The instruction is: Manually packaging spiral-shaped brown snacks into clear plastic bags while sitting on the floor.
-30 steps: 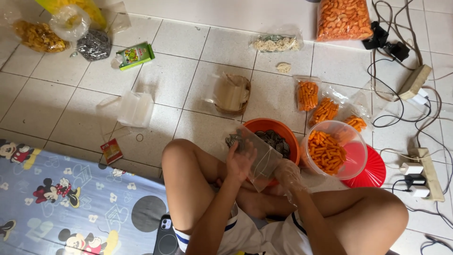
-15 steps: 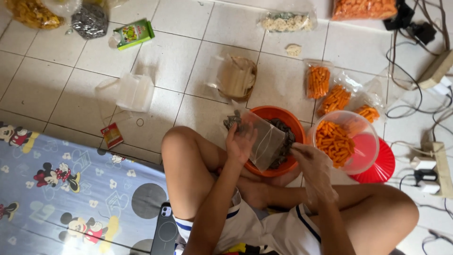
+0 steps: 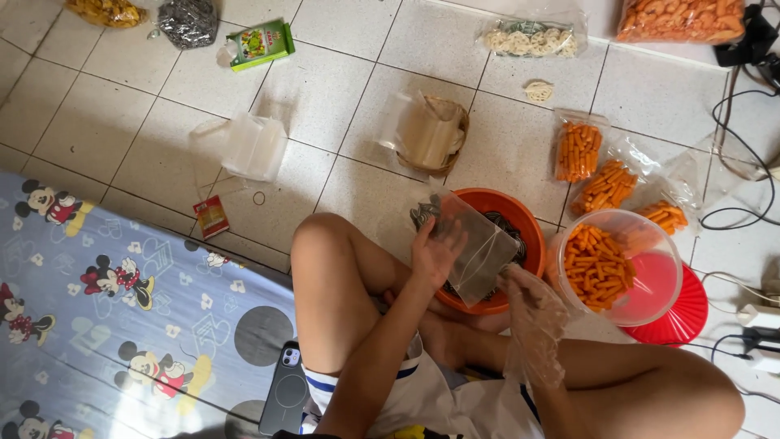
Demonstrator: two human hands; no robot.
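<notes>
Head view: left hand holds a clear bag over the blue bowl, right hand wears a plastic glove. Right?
Not quite: in the head view the bowl is orange, not blue. The left hand does hold the clear bag over it, and the right hand wears a plastic glove.

A small clear plastic bag [image 3: 479, 248], open and tilted, is held above an orange bowl [image 3: 520, 213] of dark seeds, with a few seeds gathered at the bag's upper left corner.
</notes>
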